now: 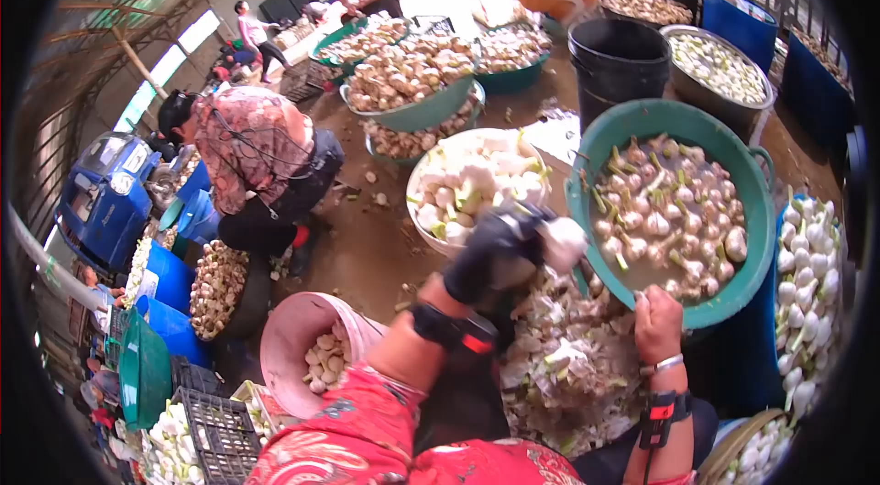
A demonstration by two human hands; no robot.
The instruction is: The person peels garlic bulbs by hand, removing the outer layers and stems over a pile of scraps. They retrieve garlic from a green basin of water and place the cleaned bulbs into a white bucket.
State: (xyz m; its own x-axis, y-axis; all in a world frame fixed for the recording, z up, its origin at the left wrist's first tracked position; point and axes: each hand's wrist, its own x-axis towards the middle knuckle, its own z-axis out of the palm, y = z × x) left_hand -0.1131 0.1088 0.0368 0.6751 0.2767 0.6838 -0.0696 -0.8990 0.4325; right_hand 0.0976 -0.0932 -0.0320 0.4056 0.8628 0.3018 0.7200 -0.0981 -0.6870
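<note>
My left hand [513,251], in a dark glove and blurred by motion, is closed on a whitish garlic bulb [562,245]. It is just below a white tub [417,196] of peeled white garlic. My right hand [658,325], bare with a metal bracelet at the wrist, is curled shut at the near rim of a green basin [763,251]. Whatever its fingers hold is hidden. Inside that basin, unpeeled garlic bulbs [655,224] with short stems sit in murky water. Beneath and between my hands lies a heap of garlic skins and trimmings [573,366].
A pink bucket [284,338] with some garlic stands left of my arm. White garlic bulbs [807,279] are piled at the right. A black bucket [619,63] and green basins [412,109] of garlic stand farther back. A person in a patterned top [252,132] bends at the left.
</note>
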